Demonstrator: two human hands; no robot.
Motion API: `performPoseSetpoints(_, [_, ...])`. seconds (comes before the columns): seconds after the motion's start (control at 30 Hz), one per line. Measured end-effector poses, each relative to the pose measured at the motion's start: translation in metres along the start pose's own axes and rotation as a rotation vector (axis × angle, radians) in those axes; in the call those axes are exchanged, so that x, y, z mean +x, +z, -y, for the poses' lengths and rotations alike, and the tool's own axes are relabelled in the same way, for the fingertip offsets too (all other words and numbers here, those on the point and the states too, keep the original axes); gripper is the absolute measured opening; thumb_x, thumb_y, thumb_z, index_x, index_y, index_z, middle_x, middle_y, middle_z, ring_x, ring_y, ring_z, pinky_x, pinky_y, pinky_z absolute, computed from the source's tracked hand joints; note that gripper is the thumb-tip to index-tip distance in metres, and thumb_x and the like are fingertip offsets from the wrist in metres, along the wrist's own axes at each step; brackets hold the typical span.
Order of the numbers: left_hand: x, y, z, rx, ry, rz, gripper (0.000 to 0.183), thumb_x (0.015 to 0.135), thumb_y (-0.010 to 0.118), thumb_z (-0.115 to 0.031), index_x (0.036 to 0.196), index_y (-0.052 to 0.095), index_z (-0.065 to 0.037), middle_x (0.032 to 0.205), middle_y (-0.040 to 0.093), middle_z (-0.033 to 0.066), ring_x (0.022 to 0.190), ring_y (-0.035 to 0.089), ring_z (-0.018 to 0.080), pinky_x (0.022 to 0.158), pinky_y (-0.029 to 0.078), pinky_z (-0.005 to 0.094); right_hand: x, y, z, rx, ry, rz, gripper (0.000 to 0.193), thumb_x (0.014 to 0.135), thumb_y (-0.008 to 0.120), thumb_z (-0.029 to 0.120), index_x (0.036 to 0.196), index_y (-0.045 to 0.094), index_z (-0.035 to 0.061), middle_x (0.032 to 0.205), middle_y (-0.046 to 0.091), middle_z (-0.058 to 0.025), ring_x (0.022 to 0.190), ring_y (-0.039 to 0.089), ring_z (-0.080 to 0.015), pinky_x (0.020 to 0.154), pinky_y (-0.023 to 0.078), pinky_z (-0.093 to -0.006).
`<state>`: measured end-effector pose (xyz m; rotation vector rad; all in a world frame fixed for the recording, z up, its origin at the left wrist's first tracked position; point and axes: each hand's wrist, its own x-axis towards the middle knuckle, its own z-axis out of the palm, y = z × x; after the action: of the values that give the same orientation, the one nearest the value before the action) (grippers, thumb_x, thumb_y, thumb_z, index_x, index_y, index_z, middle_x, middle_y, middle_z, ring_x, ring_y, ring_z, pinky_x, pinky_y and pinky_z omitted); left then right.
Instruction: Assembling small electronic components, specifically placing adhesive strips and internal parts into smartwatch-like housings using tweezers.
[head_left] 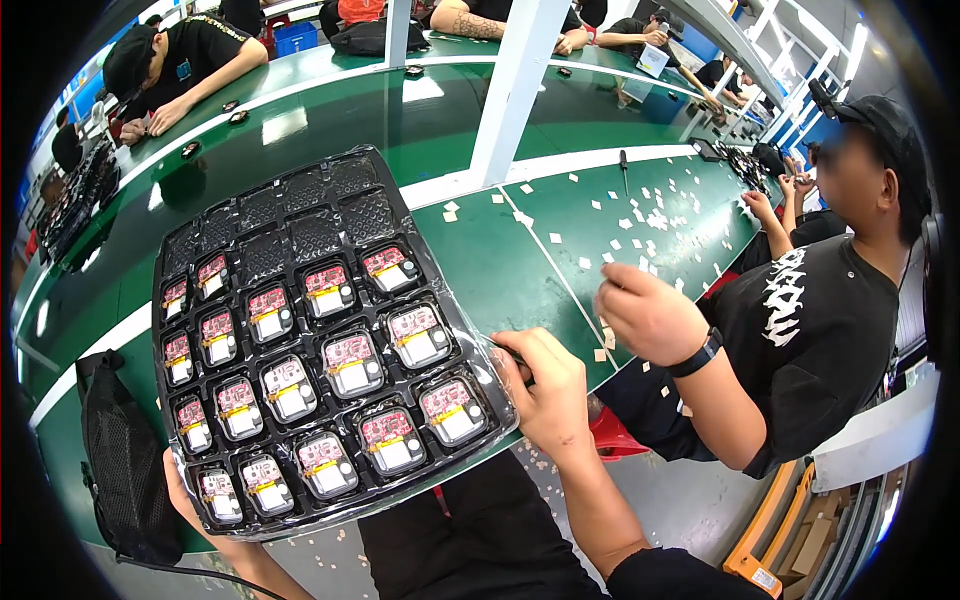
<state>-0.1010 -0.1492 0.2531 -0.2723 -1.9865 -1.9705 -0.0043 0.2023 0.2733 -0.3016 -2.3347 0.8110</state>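
Note:
I hold a black plastic tray [262,254] tilted in front of me above the table edge. Rows of its pockets carry small black device housings [352,364], each with a red circuit board, a yellow strip and a white block. The pockets along the far edge hold no devices. My right hand [548,388] is closed on the tray's right edge, thumb on top. At the near left corner, my left hand [182,497] grips the tray from the side and below, its fingers mostly hidden.
A co-worker [800,300] sits close on the right, a raised hand [655,318] near my right hand. Small pale squares and a screwdriver [624,172] lie on the green table [520,240]. A white post [510,100] rises beyond the tray; a black bag [125,460] is at left.

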Motion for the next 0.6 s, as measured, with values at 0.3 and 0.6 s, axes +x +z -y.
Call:
performPoseSetpoints(0.3, [0.001, 0.005, -0.007, -0.005, -0.019, -0.023, 0.022, 0.099, 0.051, -0.011, 0.116, 0.056, 0.001, 0.102, 0.064, 0.0027, 0.091, 0.062, 0.0072, 0.081, 0.054, 0.0248, -0.001, 0.001, -0.003, 0.021, -0.036, -0.023, 0.013, 0.091, 0.070, -0.001, 0.104, 0.069, -0.0021, 0.087, 0.066, -0.0126, 0.064, 0.064, -0.0202, 0.057, 0.051, -0.0278])
performPoseSetpoints(0.6, [-0.016, -0.016, 0.009, -0.190, -0.071, -0.295, 0.024, 0.105, 0.049, -0.009, 0.126, 0.056, 0.000, 0.120, 0.063, 0.0100, 0.098, 0.068, 0.0162, 0.086, 0.059, 0.0339, -0.010, -0.001, 0.000, 0.020, -0.105, -0.113, 0.010, 0.091, 0.068, -0.001, 0.101, 0.068, -0.0025, 0.090, 0.068, -0.0165, 0.073, 0.066, -0.0332, 0.065, 0.053, -0.0364])
